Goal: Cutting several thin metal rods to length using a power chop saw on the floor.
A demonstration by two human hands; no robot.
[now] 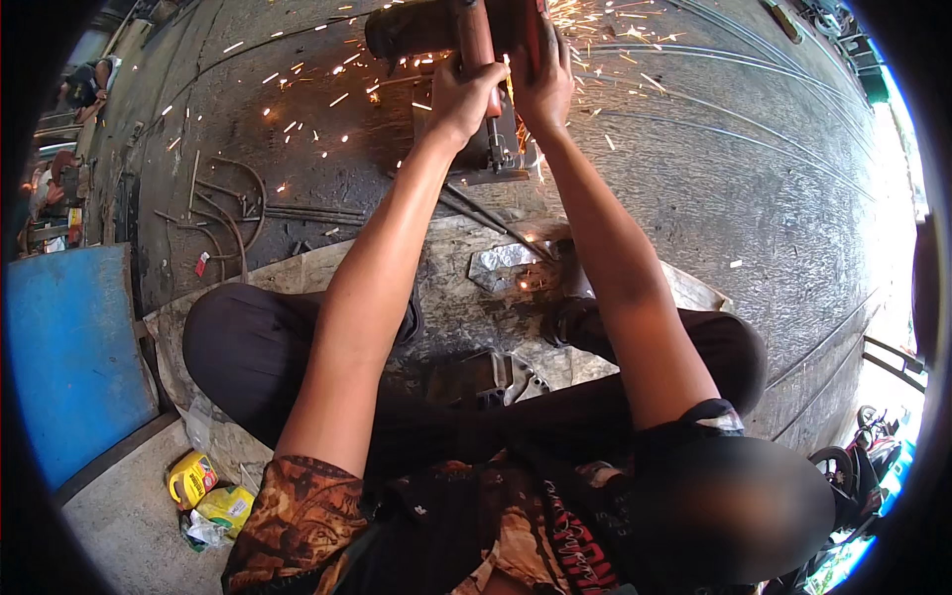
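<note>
A cut-off saw (476,40) with a dark motor and reddish parts stands at the top of the view, throwing bright sparks (585,20) to both sides. My left hand (461,102) is closed round its reddish tubular handle, thumb across the front. Beside it, my right hand (544,97) grips a red upright part of the saw, fingers pointing up along it. Both arms reach straight forward. Under my hands lies the saw's metal base (491,177) with a screw clamp. The cutting point is hidden behind my hands and the saw.
Bent metal rods (238,208) lie on the left floor; long thin rods (734,119) stretch across the right. A worn board (297,273) lies under my crossed legs. A blue panel (79,337), yellow container (191,479) and another person (89,84) are leftward; a motorcycle (858,461) stands lower right.
</note>
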